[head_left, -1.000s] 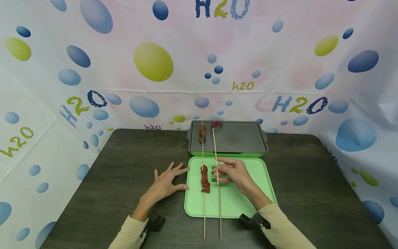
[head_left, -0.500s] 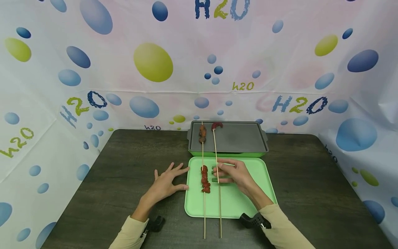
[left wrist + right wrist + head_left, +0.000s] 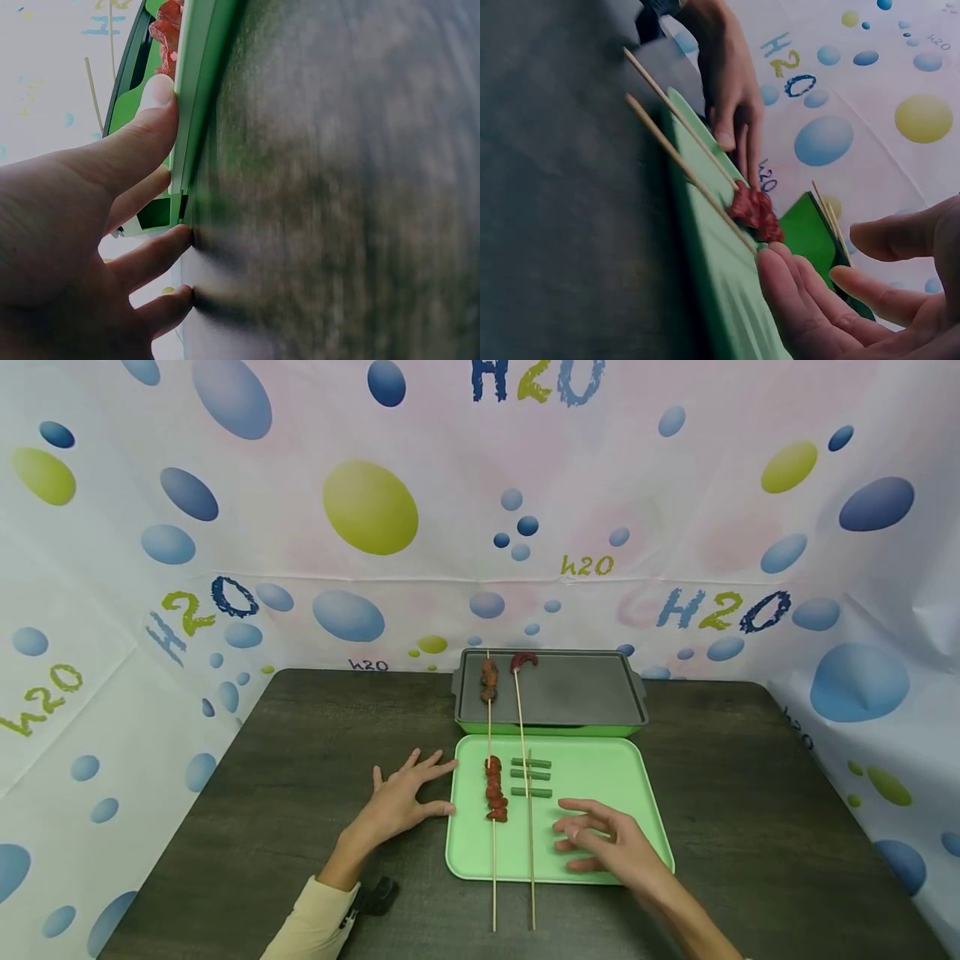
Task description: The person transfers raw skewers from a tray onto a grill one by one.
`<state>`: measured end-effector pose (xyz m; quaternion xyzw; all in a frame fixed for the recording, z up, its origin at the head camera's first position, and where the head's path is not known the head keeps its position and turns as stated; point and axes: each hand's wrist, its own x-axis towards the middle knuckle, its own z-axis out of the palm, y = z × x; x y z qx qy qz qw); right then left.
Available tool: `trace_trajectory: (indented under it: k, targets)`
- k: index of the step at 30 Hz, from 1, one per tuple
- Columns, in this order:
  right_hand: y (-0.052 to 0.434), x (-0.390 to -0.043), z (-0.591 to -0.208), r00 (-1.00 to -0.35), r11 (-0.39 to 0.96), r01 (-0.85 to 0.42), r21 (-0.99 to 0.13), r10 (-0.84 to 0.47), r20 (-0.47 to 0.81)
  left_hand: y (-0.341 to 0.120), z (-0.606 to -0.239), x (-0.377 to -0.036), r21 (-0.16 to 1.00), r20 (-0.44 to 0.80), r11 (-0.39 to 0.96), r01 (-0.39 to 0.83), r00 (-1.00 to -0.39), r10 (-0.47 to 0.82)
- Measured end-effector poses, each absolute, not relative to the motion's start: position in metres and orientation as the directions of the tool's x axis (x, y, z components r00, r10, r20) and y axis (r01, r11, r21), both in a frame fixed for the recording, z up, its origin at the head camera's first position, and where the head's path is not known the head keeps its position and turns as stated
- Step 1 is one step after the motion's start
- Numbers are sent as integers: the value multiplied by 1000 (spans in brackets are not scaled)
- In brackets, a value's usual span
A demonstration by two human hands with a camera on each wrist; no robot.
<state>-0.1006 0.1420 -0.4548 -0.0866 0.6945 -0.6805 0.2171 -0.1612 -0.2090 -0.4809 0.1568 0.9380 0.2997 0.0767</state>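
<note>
Right hand (image 3: 609,847) back from the skewer (image 3: 527,810), fingers spread, empty (left hand (image 3: 401,797) flat beside tray (image 3: 600,768)).

Head view bright, even, slight edge warp; both wrist views dim, blurry, table defocused.

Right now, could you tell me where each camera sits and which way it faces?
Head: above, facing forward and down at the green tray, both skewers, left hand and right hand.
Left wrist: low beside the table, along the tray's edge; thumb against it.
Right wrist: low, looking across the tray; fingers in front.
Shared: all show the red pieces.
</note>
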Motion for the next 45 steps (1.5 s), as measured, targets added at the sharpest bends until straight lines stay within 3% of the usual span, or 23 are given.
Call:
trace_trajectory:
  k: [9, 20, 25, 33, 45]
  targets:
    - [154, -63, -473, -774, -47, 392, -919, -557, -301, -209, -479, -161, 583, -43, 771, 257, -938, 344]
    - [131, -55, -493, -686, -266, 608, -748, -649, -328, -207, -483, -161, 576, -51, 779, 247, -940, 336]
    - [125, -54, -496, -719, -332, 614, -716, -610, -334, -207, -484, -161, 578, -47, 777, 249, -941, 336]
    - [126, -54, -491, -769, -305, 576, -759, -518, -375, -208, -483, -161, 581, -42, 774, 251, -941, 337]
    - [163, -46, -484, -779, -284, 531, -799, -534, -328, -209, -481, -160, 584, -43, 773, 249, -941, 336]
